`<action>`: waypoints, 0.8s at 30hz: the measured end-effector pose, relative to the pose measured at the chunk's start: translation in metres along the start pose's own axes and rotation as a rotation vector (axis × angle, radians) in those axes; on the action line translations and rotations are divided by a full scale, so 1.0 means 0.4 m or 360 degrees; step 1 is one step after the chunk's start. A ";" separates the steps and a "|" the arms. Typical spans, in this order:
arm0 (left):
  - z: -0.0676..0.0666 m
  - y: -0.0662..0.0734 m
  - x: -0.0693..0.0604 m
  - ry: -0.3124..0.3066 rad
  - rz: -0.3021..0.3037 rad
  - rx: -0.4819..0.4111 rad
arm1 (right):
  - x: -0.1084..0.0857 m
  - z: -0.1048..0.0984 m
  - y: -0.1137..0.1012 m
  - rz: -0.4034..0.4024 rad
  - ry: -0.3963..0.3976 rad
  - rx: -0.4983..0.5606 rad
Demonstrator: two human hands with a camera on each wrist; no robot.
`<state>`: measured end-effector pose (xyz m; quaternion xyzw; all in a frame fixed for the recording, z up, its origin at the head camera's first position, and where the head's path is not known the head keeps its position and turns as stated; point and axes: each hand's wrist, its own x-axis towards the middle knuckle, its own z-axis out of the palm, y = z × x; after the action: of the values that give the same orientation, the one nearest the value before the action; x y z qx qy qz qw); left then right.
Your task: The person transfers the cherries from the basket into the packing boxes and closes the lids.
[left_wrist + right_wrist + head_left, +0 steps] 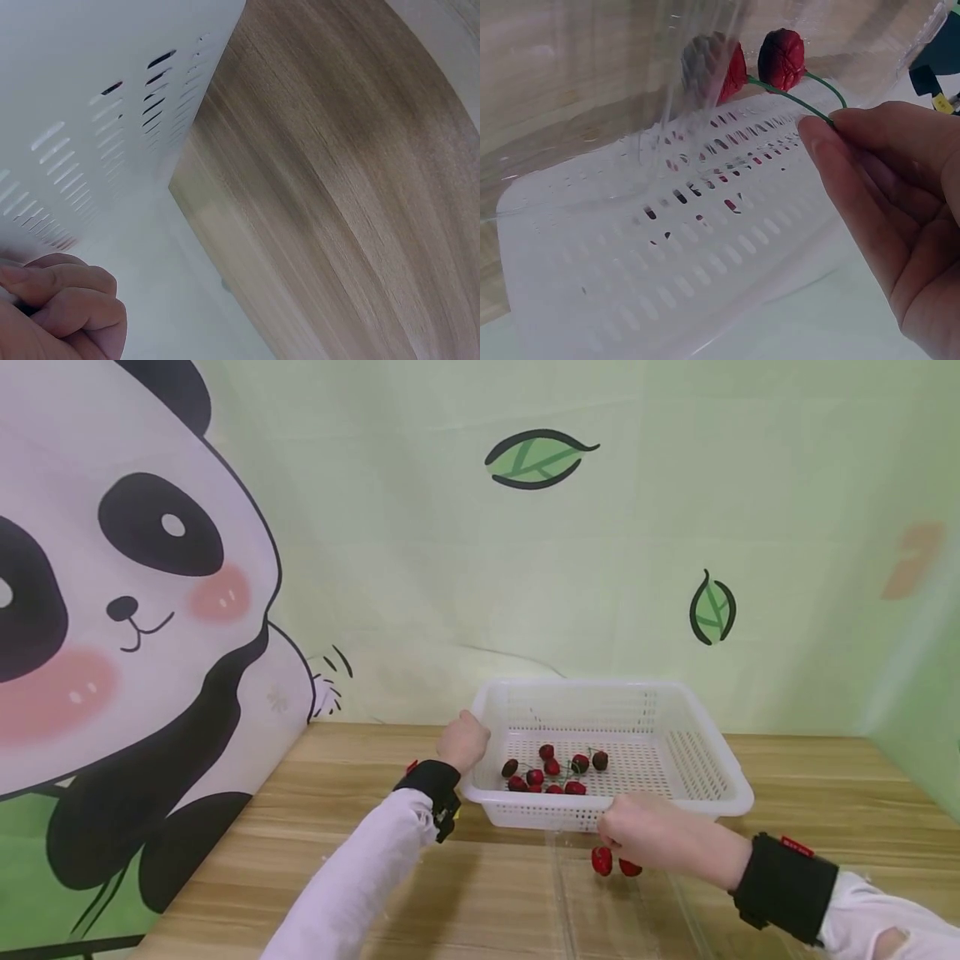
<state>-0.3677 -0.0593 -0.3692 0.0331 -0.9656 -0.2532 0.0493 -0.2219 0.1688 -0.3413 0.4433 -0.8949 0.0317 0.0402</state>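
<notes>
A white perforated plastic basket (731, 797) sits on the table and holds several dark red cherries (575, 787), gathered in its left half. My left hand (462, 742) grips the basket's left rim, fingers curled, as the left wrist view shows beside the slotted wall (82, 142). Between thumb and index finger, my right hand (645, 828) pinches the green stems (789, 95) of two cherries (782, 60). They hang in front of the basket, over a clear plastic box (561, 893). In the right wrist view, the box's transparent wall (630, 97) partly covers one cherry.
The wood-grain table (360, 760) runs back to a pale green cloth backdrop (420, 568) printed with leaves and a large panda (135, 693). The clear box stands close against the basket's near side.
</notes>
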 end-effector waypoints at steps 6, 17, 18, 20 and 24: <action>0.004 -0.001 0.002 0.0002 0.0010 0.0004 | -0.006 0.012 -0.004 -0.0018 -0.0004 -0.0150; 0.000 -0.002 0.003 -0.0007 0.0014 -0.0025 | -0.006 0.031 -0.016 0.0021 -0.0032 -0.0225; 0.000 -0.002 0.003 -0.0007 0.0014 -0.0026 | -0.006 0.033 -0.016 0.0037 -0.0051 -0.0197; 0.001 -0.002 0.003 -0.0006 0.0010 -0.0027 | -0.005 0.036 -0.015 0.0065 -0.0068 -0.0153; 0.001 -0.002 0.003 -0.0004 0.0009 -0.0019 | -0.005 0.040 -0.014 0.0103 -0.0082 -0.0070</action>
<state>-0.3691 -0.0600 -0.3699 0.0297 -0.9642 -0.2589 0.0490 -0.2169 0.1657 -0.3573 0.4137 -0.9101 0.0017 0.0257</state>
